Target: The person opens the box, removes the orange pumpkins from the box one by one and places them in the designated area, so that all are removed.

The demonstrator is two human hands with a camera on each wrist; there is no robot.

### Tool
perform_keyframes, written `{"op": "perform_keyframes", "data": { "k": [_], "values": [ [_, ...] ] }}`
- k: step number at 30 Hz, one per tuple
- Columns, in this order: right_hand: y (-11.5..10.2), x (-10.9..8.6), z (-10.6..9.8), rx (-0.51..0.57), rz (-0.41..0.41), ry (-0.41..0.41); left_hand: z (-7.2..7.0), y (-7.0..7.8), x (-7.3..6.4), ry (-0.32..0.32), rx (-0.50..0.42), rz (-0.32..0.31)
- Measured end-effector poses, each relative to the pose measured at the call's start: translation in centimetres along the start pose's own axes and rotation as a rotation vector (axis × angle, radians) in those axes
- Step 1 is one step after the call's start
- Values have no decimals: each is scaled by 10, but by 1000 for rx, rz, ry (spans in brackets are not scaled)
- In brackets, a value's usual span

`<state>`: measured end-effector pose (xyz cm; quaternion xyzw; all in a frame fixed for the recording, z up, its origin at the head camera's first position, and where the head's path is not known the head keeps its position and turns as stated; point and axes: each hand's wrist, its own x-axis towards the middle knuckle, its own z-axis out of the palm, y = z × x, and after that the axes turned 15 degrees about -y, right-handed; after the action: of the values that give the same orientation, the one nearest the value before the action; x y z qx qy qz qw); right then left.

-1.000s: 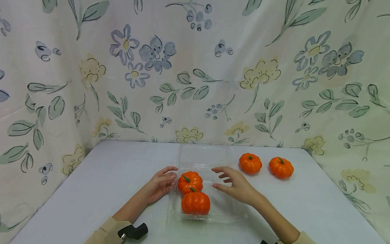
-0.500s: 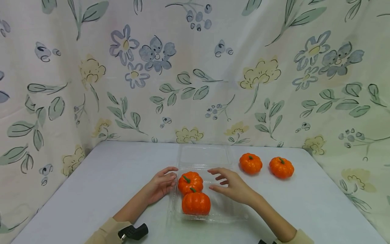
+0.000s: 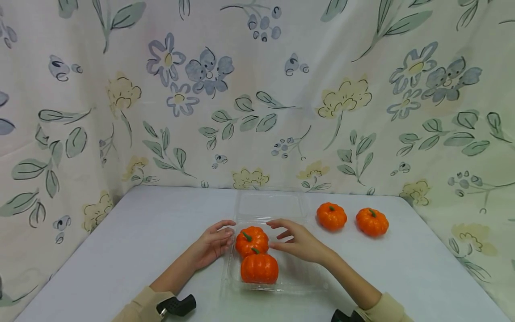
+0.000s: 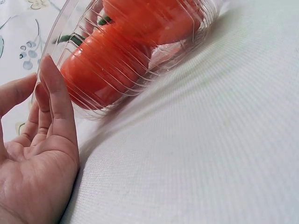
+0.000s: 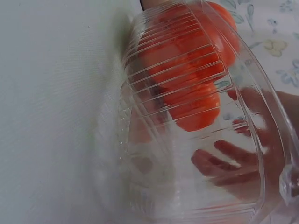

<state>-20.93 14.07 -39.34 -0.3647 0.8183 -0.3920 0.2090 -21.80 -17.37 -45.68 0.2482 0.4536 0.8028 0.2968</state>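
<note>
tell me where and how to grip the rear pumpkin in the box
Likely best: take the rear pumpkin by its rounded sides, below the small stem, coming from above and the right. The bare part of the box lies on that side, next to the right hand. The front pumpkin crowds the near side.

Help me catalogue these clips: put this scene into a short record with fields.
Box: clear plastic, lid open at the back
In the box: front pumpkin, rear pumpkin
On the table: two more pumpkins, right of the box
Left hand: at the box's left side
Right hand: over the box, near the rear pumpkin, holding nothing
Behind: flowered curtain
</note>
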Motion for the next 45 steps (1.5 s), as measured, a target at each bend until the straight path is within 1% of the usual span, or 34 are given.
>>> {"op": "perform_keyframes", "data": {
  "k": [7, 11, 16, 23, 27, 30, 34, 40, 45],
  "values": [
    [-3, 9, 2, 66, 29, -60, -1, 0, 0, 1, -4, -2],
    [-4, 13, 3, 106, 52, -78, -2, -1, 0, -1, -5, -2],
    [-1, 17, 4, 151, 50, -109, -2, 0, 0, -4, -9, 0],
    [1, 22, 6, 242, 55, -157, -1, 0, 0, 2, -24, -3],
    [0, 24, 7, 275, 70, -161, -1, 0, 0, 4, -29, -1],
    [0, 27, 9, 292, 91, -145, -1, 0, -1, 5, -24, -3],
    [-1, 30, 11, 315, 108, -126, -1, 0, -1, -1, -21, -1],
    [-4, 32, 13, 360, 126, -122, -1, -1, -1, -13, -32, 5],
    [-7, 34, 14, 388, 156, -119, -1, -1, 0, -4, -19, -1]
  ]
}}
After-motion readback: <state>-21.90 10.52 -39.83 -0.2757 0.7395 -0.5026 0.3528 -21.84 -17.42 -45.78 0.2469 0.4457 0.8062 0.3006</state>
